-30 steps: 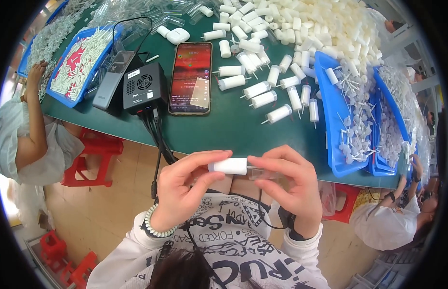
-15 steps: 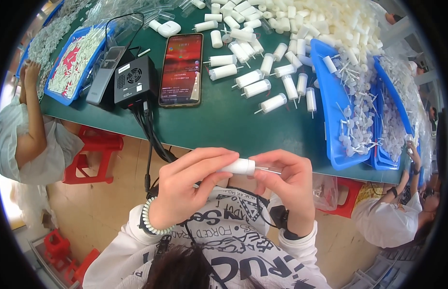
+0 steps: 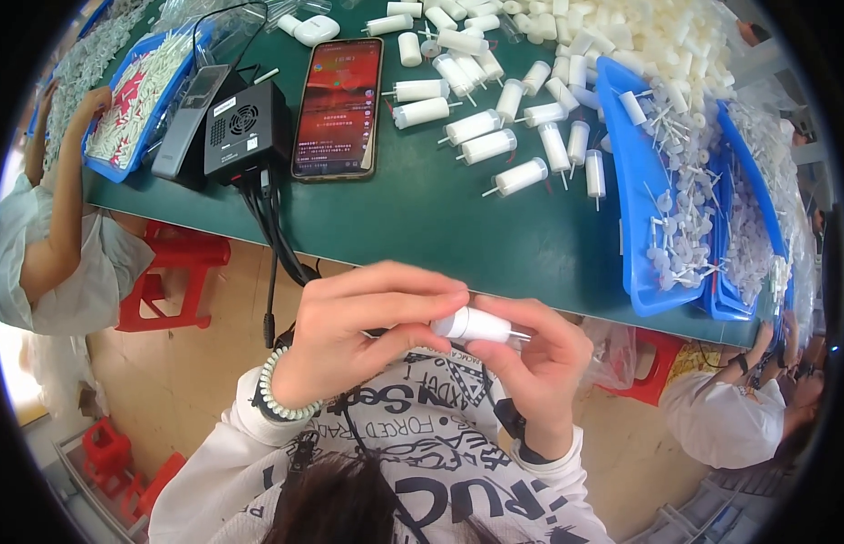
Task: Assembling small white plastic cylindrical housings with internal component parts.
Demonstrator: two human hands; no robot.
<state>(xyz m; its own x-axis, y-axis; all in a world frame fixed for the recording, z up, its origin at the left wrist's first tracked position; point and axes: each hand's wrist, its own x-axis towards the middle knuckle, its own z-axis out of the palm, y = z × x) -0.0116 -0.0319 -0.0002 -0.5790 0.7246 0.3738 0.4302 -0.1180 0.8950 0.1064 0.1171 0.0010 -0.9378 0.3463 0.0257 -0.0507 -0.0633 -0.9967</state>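
Observation:
Between my two hands, just off the near edge of the table, is a white cylinder (image 3: 476,325) with a thin stem sticking out of its right end. My left hand (image 3: 372,326) has its fingers closed on the cylinder's left end. My right hand (image 3: 535,354) pinches the right part between thumb and fingers, close to the stem. The cylinder lies nearly level, tilted slightly down to the right. Beyond my hands, several similar white cylinders in clear sleeves with thin stems (image 3: 520,177) lie on the green table (image 3: 422,231).
A phone (image 3: 338,109), a black box (image 3: 247,131) with cables and a grey device stand at the left. Blue trays (image 3: 632,272) of clear stemmed caps sit right, below a heap of white cylinders (image 3: 621,41). A co-worker's hand (image 3: 97,100) reaches into a left tray (image 3: 123,186).
The white cylinder has shifted right, so less bare stem shows at my right fingers. My hands are closer together. The left co-worker's hand has moved to the tray.

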